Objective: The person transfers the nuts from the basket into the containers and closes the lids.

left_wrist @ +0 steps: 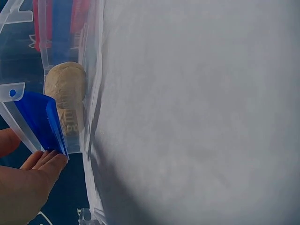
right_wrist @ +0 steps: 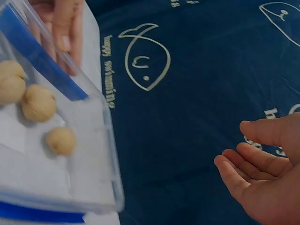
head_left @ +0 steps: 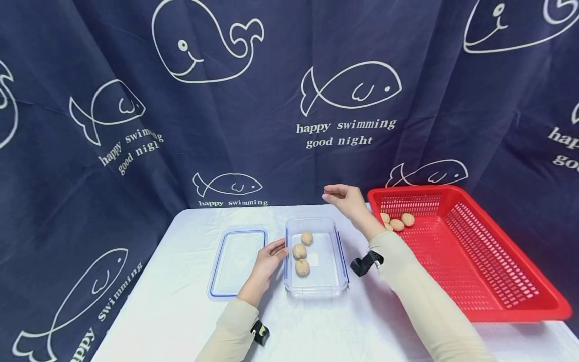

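Three walnuts (head_left: 299,251) lie along the left side of a clear plastic box (head_left: 320,290) with blue clips. My left hand (head_left: 267,262) is at the box's left wall, its extended fingers touching the lowered blue clip (left_wrist: 41,119) in the left wrist view. Above and beyond the box's far right corner, my right hand (head_left: 350,203) is raised with relaxed, slightly bent fingers and nothing between them. The right wrist view shows that same hand (right_wrist: 262,173) apart from the box, and the walnuts (right_wrist: 61,140) on its bottom.
A clear lid (head_left: 237,264) with a blue seal lies left of the box. On the right stands a large red basket (head_left: 493,241) with several walnuts (head_left: 396,224) in its far left corner. A white cloth covers the table (head_left: 181,281); a dark blue curtain (head_left: 280,151) hangs behind.
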The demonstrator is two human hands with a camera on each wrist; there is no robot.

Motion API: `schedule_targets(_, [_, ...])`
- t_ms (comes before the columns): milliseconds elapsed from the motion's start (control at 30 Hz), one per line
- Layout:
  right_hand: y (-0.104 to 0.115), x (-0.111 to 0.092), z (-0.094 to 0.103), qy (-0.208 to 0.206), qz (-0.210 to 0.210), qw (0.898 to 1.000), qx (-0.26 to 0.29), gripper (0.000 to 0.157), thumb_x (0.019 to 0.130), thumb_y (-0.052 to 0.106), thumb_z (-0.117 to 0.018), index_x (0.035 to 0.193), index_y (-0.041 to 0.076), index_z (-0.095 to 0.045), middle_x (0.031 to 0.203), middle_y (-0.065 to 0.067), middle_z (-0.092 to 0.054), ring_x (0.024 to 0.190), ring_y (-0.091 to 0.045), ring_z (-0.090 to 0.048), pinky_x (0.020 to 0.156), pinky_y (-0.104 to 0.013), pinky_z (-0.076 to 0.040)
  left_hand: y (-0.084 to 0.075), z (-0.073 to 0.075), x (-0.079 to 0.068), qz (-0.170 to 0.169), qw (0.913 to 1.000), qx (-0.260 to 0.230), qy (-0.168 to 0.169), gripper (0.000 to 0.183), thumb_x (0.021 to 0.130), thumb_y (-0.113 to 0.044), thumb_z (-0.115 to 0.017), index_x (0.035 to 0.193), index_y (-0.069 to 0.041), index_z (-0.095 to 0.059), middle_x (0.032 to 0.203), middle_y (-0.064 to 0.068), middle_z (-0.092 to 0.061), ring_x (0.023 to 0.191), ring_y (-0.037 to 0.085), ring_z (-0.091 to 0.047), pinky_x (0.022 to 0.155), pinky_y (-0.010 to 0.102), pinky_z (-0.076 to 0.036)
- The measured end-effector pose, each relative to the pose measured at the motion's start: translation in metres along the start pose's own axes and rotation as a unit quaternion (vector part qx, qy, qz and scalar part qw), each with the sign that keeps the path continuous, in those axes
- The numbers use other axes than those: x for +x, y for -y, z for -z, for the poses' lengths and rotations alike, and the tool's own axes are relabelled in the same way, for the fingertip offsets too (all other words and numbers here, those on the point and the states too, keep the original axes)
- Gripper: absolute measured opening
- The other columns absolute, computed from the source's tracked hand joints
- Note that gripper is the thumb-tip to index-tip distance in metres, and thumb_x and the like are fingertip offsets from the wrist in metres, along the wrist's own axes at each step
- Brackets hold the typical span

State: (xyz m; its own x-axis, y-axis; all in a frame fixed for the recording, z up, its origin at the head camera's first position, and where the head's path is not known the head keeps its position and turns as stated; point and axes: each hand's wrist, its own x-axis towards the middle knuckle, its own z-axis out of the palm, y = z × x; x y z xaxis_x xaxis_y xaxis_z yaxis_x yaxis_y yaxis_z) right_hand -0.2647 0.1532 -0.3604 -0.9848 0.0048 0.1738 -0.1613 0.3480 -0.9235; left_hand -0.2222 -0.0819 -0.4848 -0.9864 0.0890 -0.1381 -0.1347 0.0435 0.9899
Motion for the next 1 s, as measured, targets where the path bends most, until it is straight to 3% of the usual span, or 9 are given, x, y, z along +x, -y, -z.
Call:
schedule_targets(133, [-0.001, 0.001, 0.018, -0.008, 0.017, 1.000, -0.007, 0.035, 0.091, 0.009, -0.066, 0.122, -0.007, -0.061, 0.119, -0.023, -0.064, 0.105, -0.025, -0.064, 0.083, -0.018, -0.051, 0.002, 0.000, 0.001, -0.001, 1.0000, 0.002, -0.003, 0.043, 0.093, -0.008, -0.061, 0.133, 0.004, -0.052, 0.132, 0.022, -0.056, 0.122, 0.032, -0.054, 0.105, 0.039, -0.043])
schedule_targets(400, [-0.005, 0.001, 0.055, -0.024, 0.012, 0.999, -0.024, 0.038, 0.092, 0.016, -0.065, 0.125, -0.004, -0.060, 0.122, -0.022, -0.063, 0.090, 0.006, -0.058, 0.083, -0.011, -0.047, 0.001, 0.000, 0.001, -0.004, 1.0000, 0.000, 0.004, 0.042, 0.094, -0.006, -0.058, 0.134, 0.006, -0.050, 0.134, 0.025, -0.054, 0.123, 0.033, -0.053, 0.106, 0.040, -0.043])
schedule_targets(700, [-0.012, -0.003, 0.088, -0.048, 0.007, 0.998, -0.047, 0.043, 0.093, 0.023, -0.064, 0.128, -0.003, -0.058, 0.125, -0.021, -0.061, 0.088, 0.012, -0.055, 0.079, -0.007, -0.045, -0.013, 0.001, -0.005, -0.001, 0.9998, -0.005, 0.018, 0.043, 0.094, -0.002, -0.056, 0.134, 0.011, -0.046, 0.136, 0.030, -0.048, 0.126, 0.038, -0.049, 0.108, 0.045, -0.039])
schedule_targets(833, [-0.021, -0.005, 0.101, -0.064, -0.005, 0.997, -0.037, 0.044, 0.093, 0.024, -0.064, 0.129, -0.002, -0.057, 0.113, -0.003, -0.068, 0.086, 0.013, -0.056, 0.079, -0.005, -0.044, -0.010, 0.000, -0.005, 0.004, 0.9999, -0.003, 0.013, 0.044, 0.095, -0.005, -0.058, 0.135, 0.008, -0.047, 0.136, 0.026, -0.050, 0.126, 0.036, -0.050, 0.108, 0.042, -0.039])
schedule_targets(1000, [-0.041, -0.006, 0.117, -0.084, -0.003, 0.996, -0.024, 0.047, 0.094, 0.024, -0.064, 0.129, -0.006, -0.055, 0.095, 0.020, -0.065, 0.085, 0.014, -0.056, 0.078, -0.003, -0.043, -0.003, 0.001, -0.002, 0.002, 1.0000, -0.003, 0.009, 0.044, 0.095, -0.008, -0.059, 0.136, 0.006, -0.048, 0.136, 0.025, -0.051, 0.126, 0.035, -0.050, 0.108, 0.042, -0.040])
